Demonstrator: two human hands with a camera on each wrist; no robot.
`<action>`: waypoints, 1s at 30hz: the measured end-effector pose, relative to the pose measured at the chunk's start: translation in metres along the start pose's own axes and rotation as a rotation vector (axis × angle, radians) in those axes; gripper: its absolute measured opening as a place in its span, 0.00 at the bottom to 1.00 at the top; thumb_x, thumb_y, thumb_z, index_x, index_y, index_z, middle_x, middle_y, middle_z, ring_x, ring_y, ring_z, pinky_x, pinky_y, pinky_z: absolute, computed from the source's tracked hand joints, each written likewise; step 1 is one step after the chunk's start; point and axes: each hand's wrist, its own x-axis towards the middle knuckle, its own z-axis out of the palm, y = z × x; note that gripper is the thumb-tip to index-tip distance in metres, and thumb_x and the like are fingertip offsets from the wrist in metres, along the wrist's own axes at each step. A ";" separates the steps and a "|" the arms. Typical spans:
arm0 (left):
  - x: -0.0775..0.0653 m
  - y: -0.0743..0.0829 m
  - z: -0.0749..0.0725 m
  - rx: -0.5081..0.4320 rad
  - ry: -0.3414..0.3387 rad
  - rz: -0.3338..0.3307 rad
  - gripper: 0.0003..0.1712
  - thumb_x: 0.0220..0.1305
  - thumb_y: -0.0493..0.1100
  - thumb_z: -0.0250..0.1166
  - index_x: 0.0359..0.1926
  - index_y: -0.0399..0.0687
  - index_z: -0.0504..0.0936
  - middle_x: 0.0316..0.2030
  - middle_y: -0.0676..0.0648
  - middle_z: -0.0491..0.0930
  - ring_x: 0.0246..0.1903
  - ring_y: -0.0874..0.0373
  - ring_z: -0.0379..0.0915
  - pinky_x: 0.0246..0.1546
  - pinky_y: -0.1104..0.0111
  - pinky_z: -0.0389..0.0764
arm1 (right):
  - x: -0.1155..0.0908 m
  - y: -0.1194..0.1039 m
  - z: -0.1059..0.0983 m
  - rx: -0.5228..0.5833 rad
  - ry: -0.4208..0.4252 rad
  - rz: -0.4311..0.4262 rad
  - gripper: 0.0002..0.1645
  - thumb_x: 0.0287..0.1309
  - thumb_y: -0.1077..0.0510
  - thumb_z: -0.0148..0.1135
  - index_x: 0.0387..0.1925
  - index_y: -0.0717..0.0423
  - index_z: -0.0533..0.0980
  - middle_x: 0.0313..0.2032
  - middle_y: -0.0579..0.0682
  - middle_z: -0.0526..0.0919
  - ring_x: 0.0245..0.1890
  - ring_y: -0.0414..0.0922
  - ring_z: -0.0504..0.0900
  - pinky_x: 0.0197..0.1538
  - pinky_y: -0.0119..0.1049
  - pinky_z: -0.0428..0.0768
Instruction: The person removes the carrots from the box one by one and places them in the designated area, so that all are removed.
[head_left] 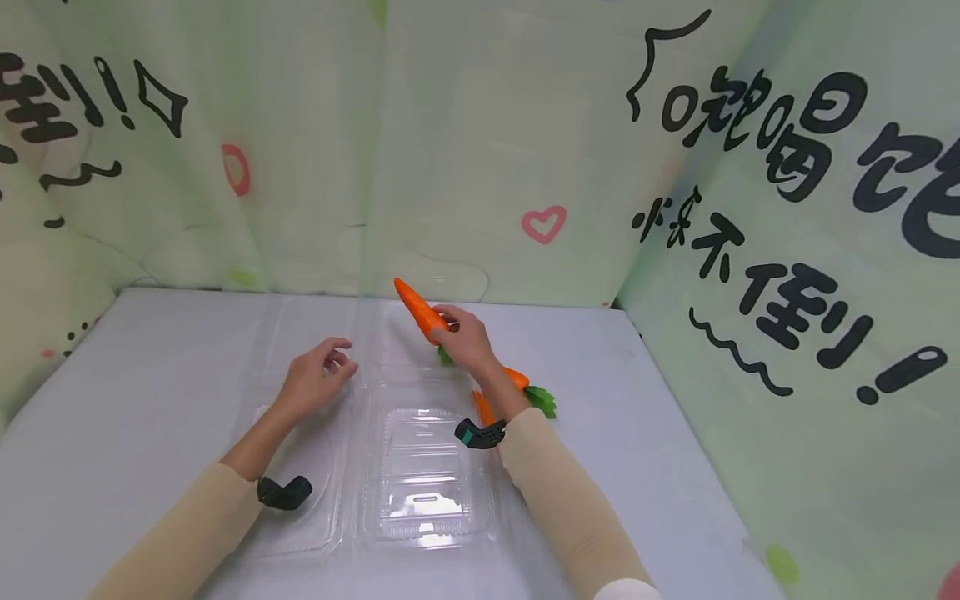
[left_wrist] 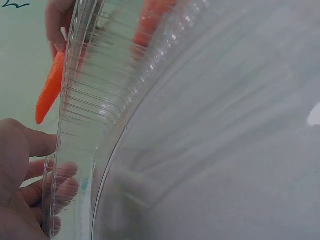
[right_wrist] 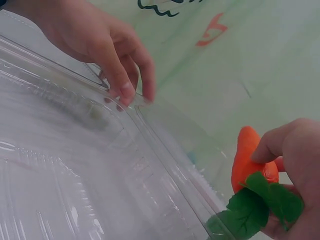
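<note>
My right hand [head_left: 463,340] grips an orange carrot [head_left: 417,308] near its leafy end, thumb and fingers round it, tip slanting up and left. In the right wrist view green leaves [right_wrist: 245,212] hang below the fingers. My left hand [head_left: 318,377] is by the clear plastic container [head_left: 366,467], its fingers loosely bent. From the left wrist, its fingers [left_wrist: 37,192] overlap the container's ribbed wall [left_wrist: 82,100]. Two more carrots, one of them an orange carrot with leaves [head_left: 517,379], lie partly hidden by the right forearm.
Clear container sections spread over the middle of the white table [head_left: 622,400], the nearer right one a ribbed tray [head_left: 427,479]. A pale green printed curtain [head_left: 450,150] stands behind and on both sides. Each wrist wears a black camera [head_left: 285,493].
</note>
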 end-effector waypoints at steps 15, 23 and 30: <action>-0.001 0.003 0.000 0.000 -0.024 -0.009 0.23 0.69 0.45 0.58 0.61 0.41 0.70 0.46 0.37 0.80 0.45 0.46 0.74 0.44 0.55 0.79 | -0.012 0.017 -0.031 0.054 0.084 0.046 0.26 0.59 0.59 0.56 0.61 0.44 0.75 0.54 0.49 0.80 0.50 0.49 0.76 0.48 0.36 0.81; -0.003 0.000 0.000 0.004 -0.016 0.000 0.23 0.69 0.45 0.58 0.61 0.40 0.70 0.47 0.36 0.79 0.45 0.45 0.74 0.44 0.54 0.79 | -0.018 0.023 -0.038 0.023 0.103 0.108 0.27 0.60 0.58 0.55 0.62 0.43 0.73 0.56 0.48 0.78 0.51 0.49 0.75 0.53 0.40 0.80; -0.003 0.001 0.002 0.003 -0.006 0.010 0.23 0.69 0.46 0.58 0.61 0.40 0.70 0.47 0.36 0.79 0.44 0.46 0.74 0.42 0.57 0.79 | -0.021 0.033 -0.048 0.017 0.117 0.152 0.27 0.60 0.57 0.55 0.62 0.42 0.73 0.54 0.48 0.78 0.50 0.49 0.75 0.53 0.40 0.81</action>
